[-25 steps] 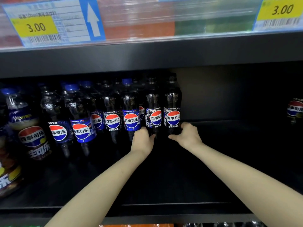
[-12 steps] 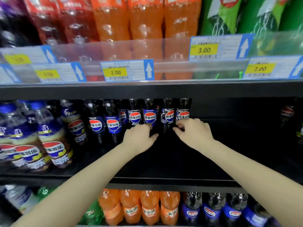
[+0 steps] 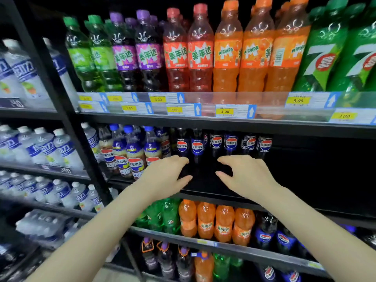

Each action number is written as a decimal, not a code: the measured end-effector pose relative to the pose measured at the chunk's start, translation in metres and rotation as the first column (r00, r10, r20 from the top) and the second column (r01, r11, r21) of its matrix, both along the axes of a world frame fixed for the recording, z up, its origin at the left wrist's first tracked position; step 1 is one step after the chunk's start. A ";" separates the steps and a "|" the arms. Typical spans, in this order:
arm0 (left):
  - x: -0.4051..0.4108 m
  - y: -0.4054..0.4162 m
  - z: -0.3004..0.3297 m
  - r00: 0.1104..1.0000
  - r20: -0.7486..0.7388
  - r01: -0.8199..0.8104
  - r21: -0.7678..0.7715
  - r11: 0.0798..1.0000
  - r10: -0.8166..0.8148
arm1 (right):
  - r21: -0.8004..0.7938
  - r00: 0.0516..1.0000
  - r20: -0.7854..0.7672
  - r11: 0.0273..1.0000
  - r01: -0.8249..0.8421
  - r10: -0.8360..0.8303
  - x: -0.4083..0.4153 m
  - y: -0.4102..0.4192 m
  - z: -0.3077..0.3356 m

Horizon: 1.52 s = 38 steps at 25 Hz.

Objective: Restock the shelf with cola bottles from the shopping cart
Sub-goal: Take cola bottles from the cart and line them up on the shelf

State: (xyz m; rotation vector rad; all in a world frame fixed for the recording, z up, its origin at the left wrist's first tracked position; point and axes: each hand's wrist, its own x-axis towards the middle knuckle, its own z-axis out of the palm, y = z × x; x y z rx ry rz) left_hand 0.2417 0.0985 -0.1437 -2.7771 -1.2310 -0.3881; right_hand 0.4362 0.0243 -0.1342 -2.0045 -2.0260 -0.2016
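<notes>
Several dark cola bottles [image 3: 232, 142] with red, white and blue labels stand in a row at the back of a black middle shelf [image 3: 305, 196]. My left hand [image 3: 164, 176] hovers in front of them, fingers loosely curved, holding nothing. My right hand [image 3: 246, 174] is level with it, a little to the right, also empty with relaxed fingers. Both hands are apart from the bottles. The shelf to the right of the row is dark and bare. The shopping cart is out of view.
Lighter cola bottles with blue caps [image 3: 130, 151] stand left of the row. Above, behind price tags [image 3: 224, 111], are green, purple, red and orange soda bottles [image 3: 227, 51]. Orange bottles [image 3: 205, 220] fill the shelf below. Water bottles [image 3: 46, 147] fill the rack at left.
Both hands have let go of the two rightmost cola bottles and drawn back toward me. The view has pulled away and risen, showing more shelves.
</notes>
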 end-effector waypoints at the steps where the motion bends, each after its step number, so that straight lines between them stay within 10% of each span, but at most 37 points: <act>1: -0.019 -0.011 0.004 1.000 0.004 -0.010 0.005 1.000 0.010 | 0.010 1.000 -0.004 1.000 -0.020 0.020 -0.015 -0.009 0.004; 12: -0.209 -0.084 0.018 0.944 -0.009 -0.331 -0.014 0.944 0.331 | 0.043 0.947 -0.007 0.946 -0.321 0.321 -0.178 -0.009 0.033; 25: -0.450 -0.054 0.015 0.639 -0.026 -0.770 -0.025 0.638 0.769 | -0.026 0.637 -0.090 0.638 -0.770 0.765 -0.461 0.131 0.037; 38: -0.607 0.000 -0.018 0.437 -0.098 -0.899 -0.096 0.428 0.894 | -0.161 0.448 -0.205 0.421 -0.893 0.870 -0.673 0.239 -0.010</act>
